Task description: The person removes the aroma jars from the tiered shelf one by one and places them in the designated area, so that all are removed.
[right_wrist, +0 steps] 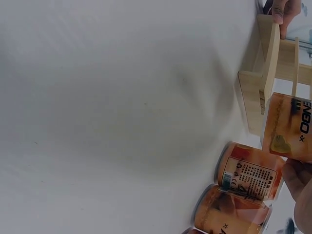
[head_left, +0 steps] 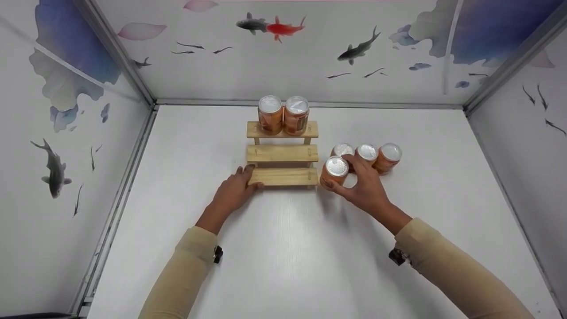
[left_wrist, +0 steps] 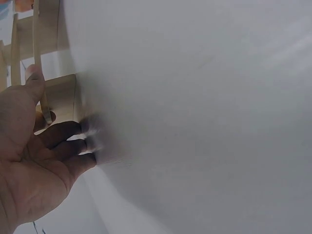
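A three-step wooden rack (head_left: 282, 153) stands on the white table. My left hand (head_left: 232, 191) pinches the left end of its lowest step, thumb above and index finger beneath in the left wrist view. Beside the step's right end, my right hand (head_left: 368, 188) grips an orange can (head_left: 335, 172) with a silver lid. The right wrist view shows this can (right_wrist: 288, 129) raised off the table. Two similar cans, a left one (head_left: 270, 116) and a right one (head_left: 296, 116), stand upright on the top step.
Three more orange cans stand on the table right of the rack: one partly hidden behind the held can (head_left: 342, 149), a middle one (head_left: 366, 153) and a right one (head_left: 388, 158). Printed white walls (head_left: 310, 57) enclose the table (head_left: 274, 266) at the back and sides.
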A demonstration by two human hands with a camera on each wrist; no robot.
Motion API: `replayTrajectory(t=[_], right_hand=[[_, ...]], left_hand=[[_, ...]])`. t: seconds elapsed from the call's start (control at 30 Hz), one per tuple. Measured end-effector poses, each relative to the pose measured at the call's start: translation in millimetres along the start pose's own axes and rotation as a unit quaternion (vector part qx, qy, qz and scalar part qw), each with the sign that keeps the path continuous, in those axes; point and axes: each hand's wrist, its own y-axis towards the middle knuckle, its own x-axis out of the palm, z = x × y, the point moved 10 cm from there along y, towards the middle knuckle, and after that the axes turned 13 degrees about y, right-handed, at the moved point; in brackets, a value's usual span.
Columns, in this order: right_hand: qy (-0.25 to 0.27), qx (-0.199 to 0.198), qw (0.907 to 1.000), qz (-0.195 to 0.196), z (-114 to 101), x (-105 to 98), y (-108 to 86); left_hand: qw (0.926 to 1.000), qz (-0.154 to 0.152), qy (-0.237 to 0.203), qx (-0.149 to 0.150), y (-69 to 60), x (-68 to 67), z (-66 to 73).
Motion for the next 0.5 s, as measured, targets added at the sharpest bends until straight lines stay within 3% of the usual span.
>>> replayTrajectory(t=[0.5], right_hand=[[0.016,0.017,0.9997,-0.008,19,0,-12.0]], left_hand=[[0.9999,0.01,0.003,0.01,1.1,-0.1,0.9]])
